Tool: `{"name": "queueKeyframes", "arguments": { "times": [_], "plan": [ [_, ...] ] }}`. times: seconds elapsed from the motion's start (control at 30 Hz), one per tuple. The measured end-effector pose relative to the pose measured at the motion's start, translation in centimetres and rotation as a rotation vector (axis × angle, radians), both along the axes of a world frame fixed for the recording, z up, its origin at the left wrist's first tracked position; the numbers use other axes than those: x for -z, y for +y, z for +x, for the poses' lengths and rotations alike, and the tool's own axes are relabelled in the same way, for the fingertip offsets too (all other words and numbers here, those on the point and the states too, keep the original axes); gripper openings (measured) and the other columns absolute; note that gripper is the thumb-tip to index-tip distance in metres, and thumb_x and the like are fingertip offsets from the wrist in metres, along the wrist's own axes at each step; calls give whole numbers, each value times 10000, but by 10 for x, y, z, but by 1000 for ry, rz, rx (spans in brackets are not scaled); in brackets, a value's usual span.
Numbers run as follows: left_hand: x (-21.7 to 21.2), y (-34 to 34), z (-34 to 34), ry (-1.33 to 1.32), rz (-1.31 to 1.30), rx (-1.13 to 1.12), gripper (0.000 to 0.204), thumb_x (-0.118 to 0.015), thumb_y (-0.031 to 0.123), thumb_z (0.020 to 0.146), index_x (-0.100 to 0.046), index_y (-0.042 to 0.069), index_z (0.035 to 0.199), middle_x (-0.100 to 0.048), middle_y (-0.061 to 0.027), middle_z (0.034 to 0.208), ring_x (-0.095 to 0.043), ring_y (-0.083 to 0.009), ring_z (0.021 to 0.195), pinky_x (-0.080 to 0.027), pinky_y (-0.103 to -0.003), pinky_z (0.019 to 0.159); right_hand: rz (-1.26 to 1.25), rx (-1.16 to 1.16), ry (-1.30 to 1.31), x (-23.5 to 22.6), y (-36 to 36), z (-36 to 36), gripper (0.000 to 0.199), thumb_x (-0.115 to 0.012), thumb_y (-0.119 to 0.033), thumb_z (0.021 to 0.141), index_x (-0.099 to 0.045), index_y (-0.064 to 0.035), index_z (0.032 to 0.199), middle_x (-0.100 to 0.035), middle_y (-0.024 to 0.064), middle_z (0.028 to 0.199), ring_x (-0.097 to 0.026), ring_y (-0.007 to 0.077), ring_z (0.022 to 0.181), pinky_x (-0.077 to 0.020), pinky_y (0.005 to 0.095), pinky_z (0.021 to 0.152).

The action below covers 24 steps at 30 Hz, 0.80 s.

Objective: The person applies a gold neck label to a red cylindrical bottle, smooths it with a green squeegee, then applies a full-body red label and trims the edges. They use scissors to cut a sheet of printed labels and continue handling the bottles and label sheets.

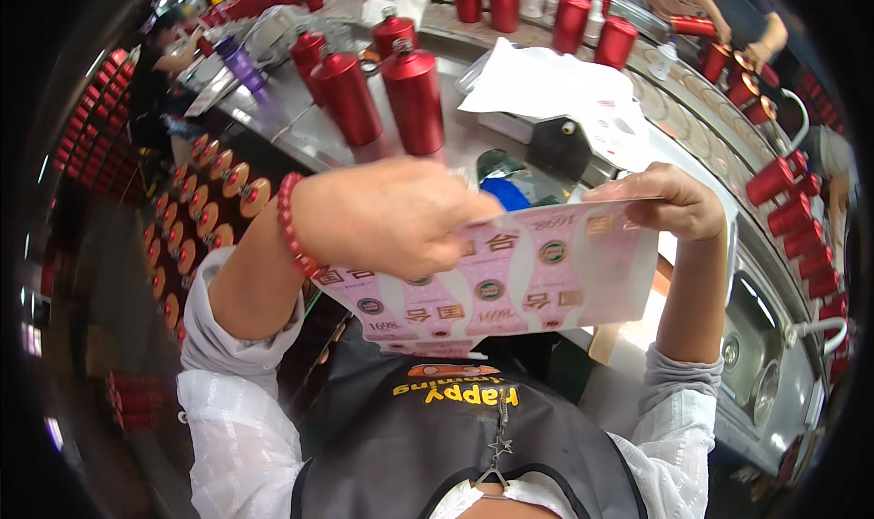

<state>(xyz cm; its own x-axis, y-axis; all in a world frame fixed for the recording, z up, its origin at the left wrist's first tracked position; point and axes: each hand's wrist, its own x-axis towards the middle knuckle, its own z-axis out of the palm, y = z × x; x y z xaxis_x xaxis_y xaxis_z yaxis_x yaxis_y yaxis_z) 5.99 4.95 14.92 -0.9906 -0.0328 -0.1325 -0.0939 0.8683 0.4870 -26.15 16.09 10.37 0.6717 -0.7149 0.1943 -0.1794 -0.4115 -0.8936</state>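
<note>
A sheet of pink stickers [510, 305] with gold print and round dark green marks is held up in front of my apron. My right hand [669, 200] grips its upper right corner, thumb along the top edge. My left hand [401, 218], with a red bead bracelet on the wrist, is closed at the upper edge with thumb and forefinger pinched together. Motion blurs it slightly, and it covers the upper left part of the sheet. Just beyond my hands, several red bottles [414, 100] with silver necks stand on the metal table [300, 132].
A white paper sheet [546, 86] lies beyond my right hand, near a black holder [560, 146]. More red bottles [569, 23] line the conveyor [692, 96] curving along the right. A purple bottle [238, 62] stands at far left. Co-workers [706, 0] are on both sides.
</note>
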Motion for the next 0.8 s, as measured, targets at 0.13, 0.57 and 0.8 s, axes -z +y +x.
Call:
{"name": "queueKeyframes", "arguments": {
  "times": [0.13, 0.57, 0.8],
  "plan": [
    [7, 7, 59, 118, 181, -171, 401, -512, 14, 835, -611, 16, 1223, -640, -245, 873, -629, -400, 768, -504, -454, 704, -58, -65, -70, 2, -29, 25, 523, -570, -226, 976, -479, 79, 1391, -686, 194, 1154, -665, 256, 1061, -519, 338, 877],
    [-91, -127, 389, 955, 519, -1057, 313, -578, 109, 968, -576, -48, 1238, -680, -132, 1140, -679, -185, 1006, -552, -321, 891, 10, 333, 187, -8, -139, 97, 455, -576, -329, 1005, -561, -17, 1336, -703, 103, 926, -711, 174, 795, -577, 275, 639],
    [-77, -173, 485, 994, 347, -1131, 424, -570, 98, 979, -487, -62, 1362, -553, -152, 1361, -563, -228, 1226, -462, -375, 1037, -52, 599, 554, -33, -205, 126, 322, -580, -213, 990, -614, -46, 1263, -701, 83, 873, -697, 144, 739, -572, 280, 608]
  ]
}}
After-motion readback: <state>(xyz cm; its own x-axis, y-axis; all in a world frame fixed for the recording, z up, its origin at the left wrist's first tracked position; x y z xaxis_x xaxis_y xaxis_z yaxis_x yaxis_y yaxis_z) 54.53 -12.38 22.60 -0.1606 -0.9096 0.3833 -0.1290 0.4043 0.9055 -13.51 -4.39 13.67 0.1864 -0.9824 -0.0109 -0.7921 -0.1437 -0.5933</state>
